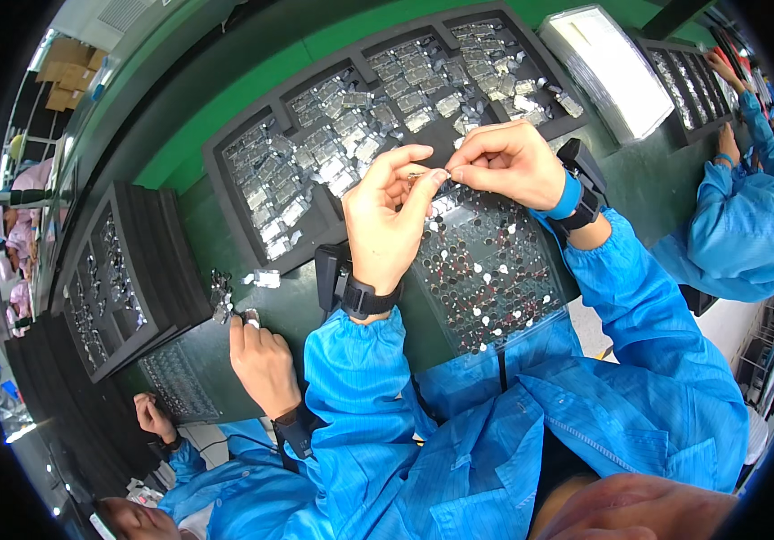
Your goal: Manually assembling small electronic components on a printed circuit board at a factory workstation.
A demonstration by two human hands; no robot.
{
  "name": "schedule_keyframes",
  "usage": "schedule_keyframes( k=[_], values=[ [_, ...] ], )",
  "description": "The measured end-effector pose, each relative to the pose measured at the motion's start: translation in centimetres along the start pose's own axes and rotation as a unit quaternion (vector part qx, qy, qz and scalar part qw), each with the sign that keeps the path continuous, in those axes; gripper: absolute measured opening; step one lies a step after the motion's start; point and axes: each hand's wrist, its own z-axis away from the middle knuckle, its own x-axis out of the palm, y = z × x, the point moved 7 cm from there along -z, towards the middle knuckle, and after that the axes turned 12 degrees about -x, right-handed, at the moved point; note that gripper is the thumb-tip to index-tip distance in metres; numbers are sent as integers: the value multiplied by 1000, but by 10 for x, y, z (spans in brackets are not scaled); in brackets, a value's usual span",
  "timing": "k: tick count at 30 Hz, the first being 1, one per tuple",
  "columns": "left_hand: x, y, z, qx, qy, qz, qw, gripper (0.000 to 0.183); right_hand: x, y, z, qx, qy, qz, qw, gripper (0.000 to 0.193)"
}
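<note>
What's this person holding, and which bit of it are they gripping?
The left hand holds a small piece, mostly hidden by its fingers; which part is gripped, and whether the right hand grips too, cannot be told.

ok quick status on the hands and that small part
Left hand gripping small part; right hand pinching its end. Clear tray below. Nothing visibly blocking; nearest co-worker's hand apart.

1. Item: one small part (417, 175), slim, with a light, metallic-looking edge; further detail is hidden by the fingers.
2. State: pinched in the left hand (387, 211), with the right hand (510, 166) pinching at its right end.
3. Pose: lifted, roughly level; exact tilt cannot be determined.
4. Position: over the far end of the clear tray (523, 337), beside the black foam tray (313, 225).
</note>
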Motion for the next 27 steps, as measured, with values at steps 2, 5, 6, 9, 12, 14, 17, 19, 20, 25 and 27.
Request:
schedule_keyframes(
  k=[2, 5, 6, 9, 12, 14, 17, 19, 20, 25, 27],
  values=[
    [-1, -1, -1, 25, 4, 17, 1000, 27, 0, -1, 0, 1, 7, -16, 1000, 10],
    [0, -2, -1, 20, 0, 20, 1000, 26, 0, -3, 0, 2, 7, -17, 1000, 11],
    [0, -2, -1, 21, 0, 20, 1000, 26, 0, -3, 0, 2, 7, -16, 1000, 11],
    [0, -2, -1, 26, 2, 12, 1000, 24, 1, -5, 0, -3, 9, -16, 1000, 11],
    [0, -2, 0, 14, 1, 7, 1000, 26, 2, -5, 0, 2, 7, -12, 1000, 11],
    [-1, -2, 0, 15, 3, 3, 1000, 26, 2, -5, -1, 4, 7, -11, 1000, 11],
    [1, -1, 0, 12, 1, 9, 1000, 26, 2, -1, 1, 5, 12, -15, 1000, 10],
    [1, 0, 1, 9, -2, 11, 1000, 27, 2, -2, 1, 10, 19, -36, 999, 9],
    [2, 0, 1, 5, -4, 13, 1000, 27, 2, -2, 1, 14, 27, -57, 998, 9],
    [3, 0, 0, 24, -21, 12, 999, 28, 4, -3, 2, 5, 18, -80, 997, 8],
    [4, 0, 1, 25, -25, 12, 999, 29, 4, -3, 3, 9, 17, -92, 996, 8]
  ],
)
